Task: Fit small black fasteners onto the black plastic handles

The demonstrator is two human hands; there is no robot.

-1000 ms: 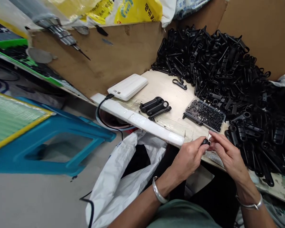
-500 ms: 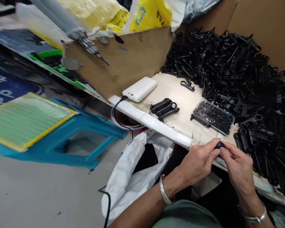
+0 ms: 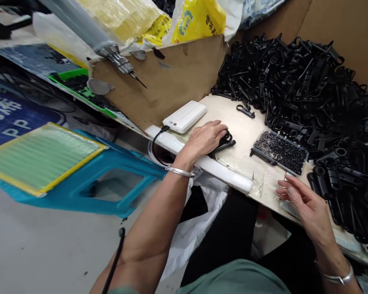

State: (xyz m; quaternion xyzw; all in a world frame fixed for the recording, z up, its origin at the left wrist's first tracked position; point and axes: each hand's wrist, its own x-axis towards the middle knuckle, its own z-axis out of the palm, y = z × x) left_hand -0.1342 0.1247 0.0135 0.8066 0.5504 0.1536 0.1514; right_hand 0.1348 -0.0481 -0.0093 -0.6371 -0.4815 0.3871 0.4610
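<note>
My left hand [image 3: 205,139] reaches over a small group of black plastic arms [image 3: 223,148] near the table's front edge. Its fingers curl down onto one of these arms, and the thumb side is partly hidden. My right hand [image 3: 308,204] hovers at the front edge with fingers apart and nothing visible in them. Beyond it lies a clear plastic box [image 3: 280,152] full of tiny black screws. A large heap of similar black arms [image 3: 282,81] fills the back and right of the table.
A white power bank [image 3: 185,116] with a cable lies left of my left hand. An electric screwdriver [image 3: 113,53] hangs above the cardboard partition [image 3: 165,81]. A blue stool [image 3: 116,183] stands at the left, and a white sack [image 3: 187,253] sits below the table edge.
My hands were together on a small black part and have parted. The left moved forward and left to the small group of arms; the right stayed near the edge and opened.
</note>
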